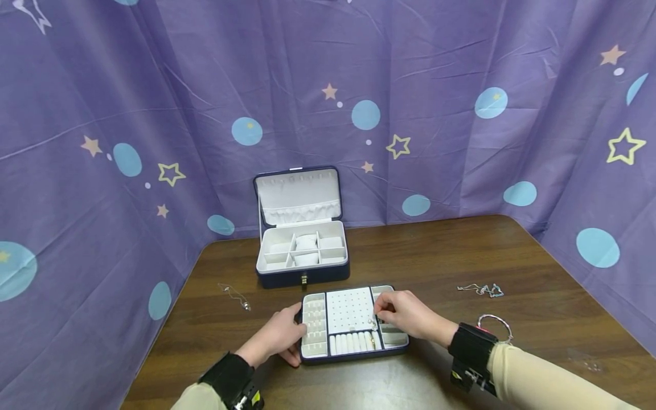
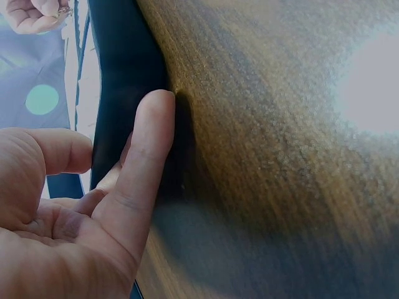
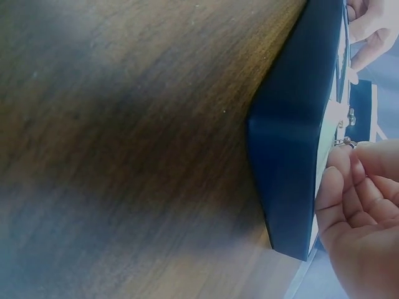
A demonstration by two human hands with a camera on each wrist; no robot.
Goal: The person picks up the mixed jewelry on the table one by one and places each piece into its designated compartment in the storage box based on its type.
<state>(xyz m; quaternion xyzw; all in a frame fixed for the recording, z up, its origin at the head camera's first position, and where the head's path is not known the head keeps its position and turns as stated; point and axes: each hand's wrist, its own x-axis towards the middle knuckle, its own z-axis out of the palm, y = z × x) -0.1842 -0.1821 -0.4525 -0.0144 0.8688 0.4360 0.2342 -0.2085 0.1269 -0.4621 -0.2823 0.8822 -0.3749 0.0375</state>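
A navy jewelry tray with a white lining lies on the table. My left hand grips its left side, thumb at the rim and another finger along the dark outer wall. Over the tray's right part, my right hand pinches a small silvery earring between thumb and fingertip, close by the perforated earring panel. Another small shiny piece sits near the fingertips in the right wrist view. Below the panel, a gold ring stands in the white ring rolls.
Behind the tray stands an open navy jewelry box with white compartments and small cushions. A pendant necklace lies at left. At right are a chain with blue pieces, a bangle by the right wrist and a small clear item.
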